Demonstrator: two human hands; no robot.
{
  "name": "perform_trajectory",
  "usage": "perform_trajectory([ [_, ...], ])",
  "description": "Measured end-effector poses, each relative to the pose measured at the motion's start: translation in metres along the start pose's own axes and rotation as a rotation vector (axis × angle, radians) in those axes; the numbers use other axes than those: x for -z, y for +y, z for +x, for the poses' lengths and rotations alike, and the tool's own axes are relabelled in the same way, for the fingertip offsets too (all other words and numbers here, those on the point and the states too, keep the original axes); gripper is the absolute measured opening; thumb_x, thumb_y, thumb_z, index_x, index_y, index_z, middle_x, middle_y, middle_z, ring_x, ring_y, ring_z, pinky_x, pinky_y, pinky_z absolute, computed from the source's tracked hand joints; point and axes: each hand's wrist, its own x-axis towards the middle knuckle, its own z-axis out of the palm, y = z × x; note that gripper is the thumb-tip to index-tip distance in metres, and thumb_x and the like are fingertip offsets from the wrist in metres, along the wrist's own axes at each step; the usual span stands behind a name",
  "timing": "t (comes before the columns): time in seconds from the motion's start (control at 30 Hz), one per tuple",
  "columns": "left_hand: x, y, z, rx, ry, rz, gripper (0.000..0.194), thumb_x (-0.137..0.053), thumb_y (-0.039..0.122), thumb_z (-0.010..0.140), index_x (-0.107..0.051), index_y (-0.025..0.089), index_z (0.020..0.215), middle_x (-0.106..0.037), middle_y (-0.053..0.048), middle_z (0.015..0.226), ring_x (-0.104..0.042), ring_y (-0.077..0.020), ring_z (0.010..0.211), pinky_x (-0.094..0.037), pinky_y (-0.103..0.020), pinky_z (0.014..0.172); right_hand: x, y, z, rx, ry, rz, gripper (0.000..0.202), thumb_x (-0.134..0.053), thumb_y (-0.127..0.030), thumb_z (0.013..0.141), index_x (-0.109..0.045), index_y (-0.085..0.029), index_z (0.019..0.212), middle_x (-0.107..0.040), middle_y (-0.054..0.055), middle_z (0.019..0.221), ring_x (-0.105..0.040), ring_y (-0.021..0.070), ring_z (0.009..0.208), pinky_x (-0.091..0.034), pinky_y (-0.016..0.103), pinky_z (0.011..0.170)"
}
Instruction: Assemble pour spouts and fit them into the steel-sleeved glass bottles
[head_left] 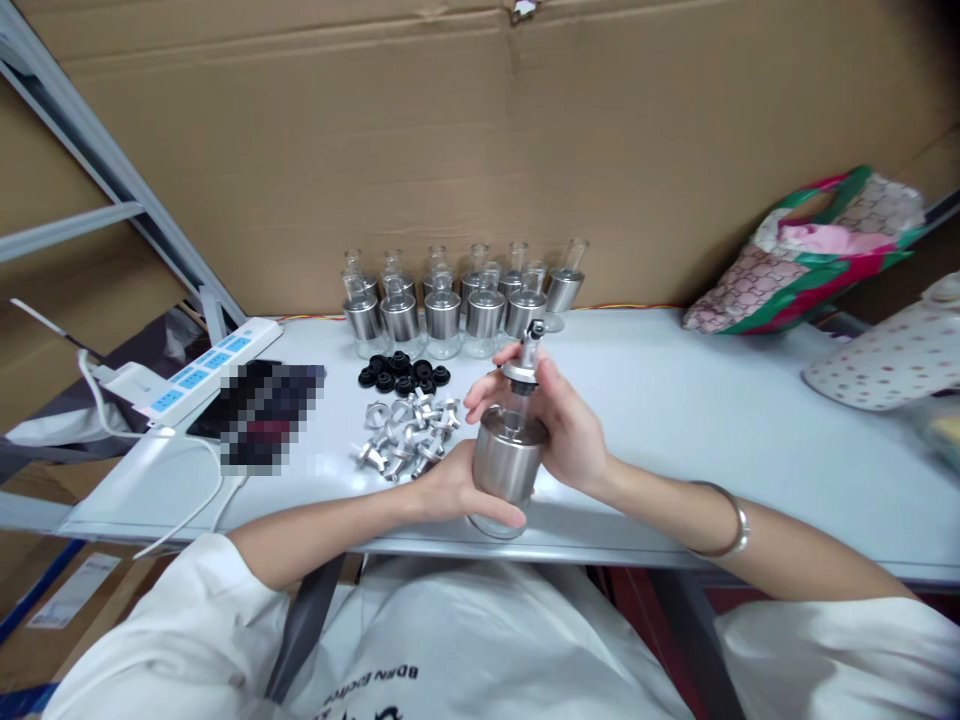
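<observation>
1. Lower centre of frame: left hand (450, 492) is wrapped around the steel base of a glass dispenser bottle (510, 455).
2. Right hand (559, 425) pinches the spout cap (527, 358) on top.
3. Judgement: keep the bottle upright and the cap square while seating it.
4. Loose metal spouts (405, 440) and black gaskets (401, 374) lie left of the bottle on the table (712, 400).
</observation>
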Motion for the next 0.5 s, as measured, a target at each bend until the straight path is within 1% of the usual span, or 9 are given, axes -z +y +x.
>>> perform_trajectory([
  [0.03,-0.0002,0.0002,-0.0001,0.01,0.001,-0.013,0.044,-0.079,0.036,0.051,-0.058,0.013,0.082,-0.06,-0.005,0.08,-0.056,-0.0194,0.076,-0.043,-0.032,0.07,-0.0006,0.0014,0.0,0.0,0.029,0.008,0.035,-0.049,-0.058,0.084,-0.049,-0.025,0.096,-0.069,0.001,0.083,-0.066,0.0171,0.072,-0.05,0.031,0.068],
  [0.1,-0.0006,0.0003,-0.0003,0.031,0.009,-0.04,0.041,-0.078,0.036,0.052,-0.057,0.013,0.08,-0.06,-0.004,0.078,-0.055,-0.0194,0.075,-0.043,-0.032,0.07,-0.002,0.0039,0.001,-0.016,0.129,0.023,0.039,-0.046,-0.061,0.084,-0.052,-0.026,0.1,-0.07,0.001,0.084,-0.066,0.0174,0.074,-0.05,0.031,0.07],
  [0.17,-0.0007,0.0002,-0.0002,0.031,0.029,-0.057,0.039,-0.077,0.036,0.053,-0.057,0.013,0.078,-0.059,-0.004,0.076,-0.055,-0.0189,0.074,-0.043,-0.033,0.071,-0.0036,0.0053,0.0022,-0.068,0.232,0.036,0.041,-0.046,-0.061,0.084,-0.054,-0.025,0.101,-0.07,0.002,0.083,-0.067,0.0182,0.077,-0.05,0.031,0.073],
  [0.2,-0.0007,0.0,-0.0001,0.027,0.038,-0.059,0.039,-0.077,0.036,0.053,-0.057,0.013,0.078,-0.059,-0.004,0.076,-0.055,-0.0188,0.074,-0.043,-0.033,0.071,-0.0045,0.0054,0.0027,-0.1,0.263,0.043,0.042,-0.046,-0.061,0.084,-0.055,-0.024,0.101,-0.071,0.002,0.083,-0.067,0.0187,0.079,-0.051,0.031,0.074],
  [0.27,-0.0006,-0.0004,0.0003,0.017,0.048,-0.055,0.04,-0.077,0.035,0.053,-0.058,0.013,0.079,-0.059,-0.004,0.076,-0.055,-0.0191,0.074,-0.043,-0.033,0.071,-0.0059,0.0051,0.003,-0.145,0.276,0.061,0.044,-0.047,-0.061,0.083,-0.055,-0.024,0.103,-0.071,0.003,0.085,-0.067,0.0196,0.08,-0.051,0.032,0.074],
  [0.37,-0.0006,-0.0009,0.0007,0.012,0.036,-0.056,0.04,-0.077,0.035,0.053,-0.058,0.013,0.08,-0.06,-0.004,0.077,-0.055,-0.0196,0.075,-0.044,-0.034,0.071,-0.0064,0.0055,0.0023,-0.114,0.264,0.081,0.04,-0.047,-0.058,0.084,-0.05,-0.026,0.108,-0.072,0.003,0.085,-0.066,0.0189,0.076,-0.05,0.032,0.07],
  [0.43,-0.0009,-0.0011,0.001,0.008,0.029,-0.067,0.039,-0.077,0.035,0.054,-0.058,0.013,0.08,-0.06,-0.004,0.078,-0.056,-0.0195,0.075,-0.044,-0.035,0.073,-0.0058,0.0072,0.002,-0.074,0.26,0.06,0.037,-0.047,-0.056,0.086,-0.048,-0.027,0.109,-0.071,0.002,0.078,-0.065,0.0173,0.068,-0.049,0.03,0.066],
  [0.5,-0.0013,-0.0013,0.0015,0.001,0.028,-0.067,0.04,-0.077,0.035,0.054,-0.058,0.013,0.081,-0.061,-0.004,0.078,-0.056,-0.0195,0.076,-0.045,-0.035,0.074,-0.005,0.0096,0.0027,-0.042,0.248,0.03,0.038,-0.045,-0.056,0.086,-0.048,-0.026,0.11,-0.068,0.0,0.068,-0.061,0.016,0.06,-0.047,0.029,0.061],
])
